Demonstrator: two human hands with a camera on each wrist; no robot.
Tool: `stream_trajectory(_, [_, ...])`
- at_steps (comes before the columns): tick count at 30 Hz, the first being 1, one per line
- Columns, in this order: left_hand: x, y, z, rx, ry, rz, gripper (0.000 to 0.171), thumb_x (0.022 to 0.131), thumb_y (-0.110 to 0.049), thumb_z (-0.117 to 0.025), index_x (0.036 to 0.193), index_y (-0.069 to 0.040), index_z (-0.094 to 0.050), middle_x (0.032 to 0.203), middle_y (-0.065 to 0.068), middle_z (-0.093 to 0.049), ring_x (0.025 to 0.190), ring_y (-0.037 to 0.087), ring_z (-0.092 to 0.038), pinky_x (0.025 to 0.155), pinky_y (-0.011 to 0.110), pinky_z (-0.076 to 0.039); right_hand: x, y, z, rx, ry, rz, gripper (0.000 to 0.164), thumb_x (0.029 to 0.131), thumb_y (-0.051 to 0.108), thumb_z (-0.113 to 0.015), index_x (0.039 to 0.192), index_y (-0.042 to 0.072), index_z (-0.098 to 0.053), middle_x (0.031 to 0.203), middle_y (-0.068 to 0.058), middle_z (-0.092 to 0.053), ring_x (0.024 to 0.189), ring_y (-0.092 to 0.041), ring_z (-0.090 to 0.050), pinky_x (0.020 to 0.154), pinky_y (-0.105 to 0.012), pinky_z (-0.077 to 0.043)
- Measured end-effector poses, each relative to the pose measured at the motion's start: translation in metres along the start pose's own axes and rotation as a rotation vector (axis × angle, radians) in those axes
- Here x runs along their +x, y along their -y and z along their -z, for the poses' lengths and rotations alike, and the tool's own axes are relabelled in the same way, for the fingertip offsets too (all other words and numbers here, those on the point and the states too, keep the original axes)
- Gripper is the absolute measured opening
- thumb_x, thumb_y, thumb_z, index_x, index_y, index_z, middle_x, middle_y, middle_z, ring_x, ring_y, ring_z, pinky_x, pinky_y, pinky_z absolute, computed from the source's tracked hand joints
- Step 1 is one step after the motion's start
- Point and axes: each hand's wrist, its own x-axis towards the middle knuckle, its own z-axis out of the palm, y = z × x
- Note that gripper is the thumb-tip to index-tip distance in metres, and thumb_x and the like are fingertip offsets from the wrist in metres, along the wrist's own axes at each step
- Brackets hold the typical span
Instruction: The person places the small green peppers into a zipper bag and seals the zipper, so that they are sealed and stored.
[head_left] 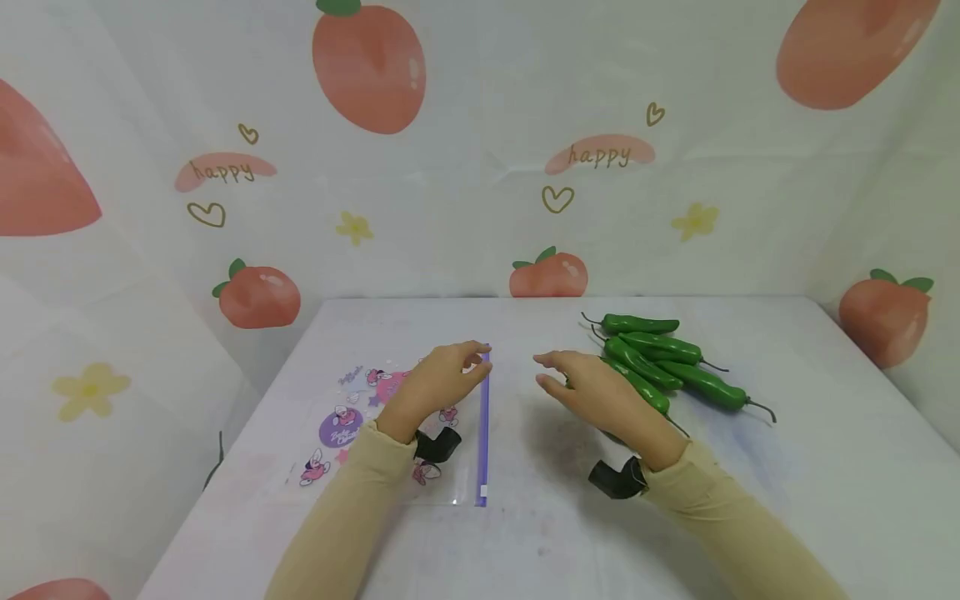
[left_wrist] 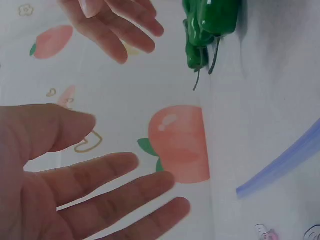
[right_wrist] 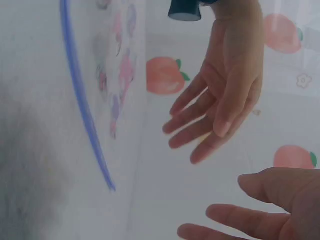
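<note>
My left hand (head_left: pixel 438 379) hovers over a clear zip bag (head_left: pixel 461 450) printed with pink and purple cartoon figures. Its fingers are relaxed and hold nothing. Along the bag's right side runs a purple zip strip (head_left: pixel 483 425) with a white slider near the bottom. In the head view my right hand (head_left: pixel 600 396) overlaps part of a pile of green chili peppers (head_left: pixel 637 362); its fingers are loosely extended, with nothing in them. The left wrist view shows the peppers (left_wrist: pixel 217 20) beyond both hands. Thumb and fingers stand apart on each hand, the two palms facing one another.
A white table (head_left: pixel 540 533) carries the bag at left and the peppers at right. Behind and beside it hangs a white cloth (head_left: pixel 465 208) printed with peaches, hearts and flowers. Each wrist wears a black camera mount, such as the right one (head_left: pixel 618 479).
</note>
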Motion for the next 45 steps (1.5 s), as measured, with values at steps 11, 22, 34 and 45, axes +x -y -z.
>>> stream_trajectory(11, [0.015,0.023,-0.02,-0.309,-0.116,0.113,0.035,0.099,-0.026,-0.054,0.131,-0.014,-0.06,0.128,0.008,-0.061,0.117,0.028,-0.059,0.092,0.046,-0.051,0.032,-0.009,-0.037,0.492,0.045,-0.025,0.036,0.1,0.024,-0.053,0.131,0.008,-0.058,0.119,-0.012,-0.067,0.107,-0.027,-0.064,0.091,-0.045,-0.052])
stream_trajectory(22, [0.027,0.041,-0.043,-0.655,-0.092,0.244,0.037,0.098,-0.014,-0.052,0.132,0.0,-0.055,0.127,0.019,-0.059,0.112,0.031,-0.06,0.09,0.038,-0.053,0.055,-0.009,-0.072,0.498,0.125,-0.172,0.038,0.095,0.017,-0.057,0.131,0.006,-0.057,0.116,-0.013,-0.066,0.08,-0.018,-0.061,0.071,-0.029,-0.051])
stream_trajectory(34, [0.033,0.048,-0.053,-0.645,-0.069,0.275,0.04,0.089,-0.006,-0.056,0.127,0.003,-0.058,0.12,0.022,-0.063,0.105,0.031,-0.062,0.087,0.039,-0.054,0.076,-0.011,-0.082,0.565,0.224,-0.168,0.054,0.085,0.007,-0.068,0.135,-0.003,-0.049,0.107,-0.014,-0.064,0.074,-0.013,-0.053,0.061,-0.022,-0.045])
stream_trajectory(45, [0.041,0.053,-0.058,-0.564,-0.048,0.325,0.041,0.082,0.0,-0.067,0.121,0.005,-0.06,0.117,0.019,-0.061,0.095,0.024,-0.062,0.083,0.033,-0.054,0.083,-0.01,-0.084,0.482,0.256,-0.198,0.071,0.075,0.006,-0.08,0.139,0.002,-0.047,0.093,-0.004,-0.057,0.072,-0.013,-0.049,0.06,-0.021,-0.042])
